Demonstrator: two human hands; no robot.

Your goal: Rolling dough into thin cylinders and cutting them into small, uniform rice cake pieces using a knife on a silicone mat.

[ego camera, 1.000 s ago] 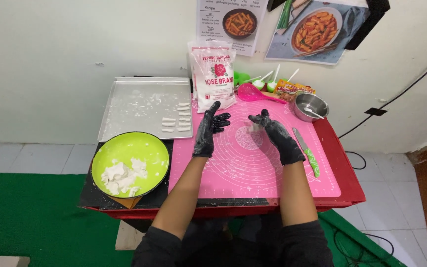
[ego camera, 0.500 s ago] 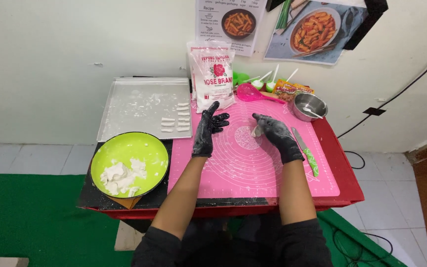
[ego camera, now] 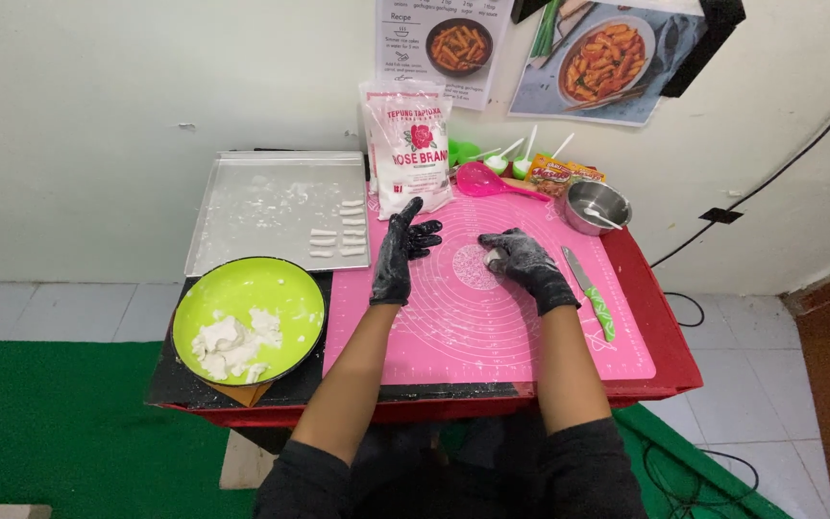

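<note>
Head view is the only view we have, looking down on a red table [ego camera: 670,336] covered by a pink silicone mat [ego camera: 473,317].

Our right hand [ego camera: 521,261], in a black glove dusted white, curls loosely over a small lump of white dough [ego camera: 492,257] near the mat's centre, at about 12 o'clock from the printed circles. The fingers are bent around the lump and press it to the mat; only its left edge shows. Our left hand [ego camera: 403,248], also gloved, hovers with fingers spread wide and holds nothing, just below the white flour bag [ego camera: 407,144].

As for progress, we judge the work partly done. 8 or so short white dough sticks [ego camera: 341,231] already lie in 2 columns on the metal tray [ego camera: 242,192] at 10 o'clock from the hands. A good heap of torn dough pieces [ego camera: 228,344] remains in the lime-green bowl [ego camera: 280,288] at 8 o'clock, so plenty is left to shape.

The lump under our right hand is too covered for us to tell its long axis or which way it points. The finished sticks on the tray lie with their long axes running 9 to 3 o'clock.

A green-handled knife [ego camera: 590,293] lies at 3 o'clock of the right hand, blade towards 11 o'clock. A small steel bowl [ego camera: 596,206] sits at 1 o'clock.
</note>
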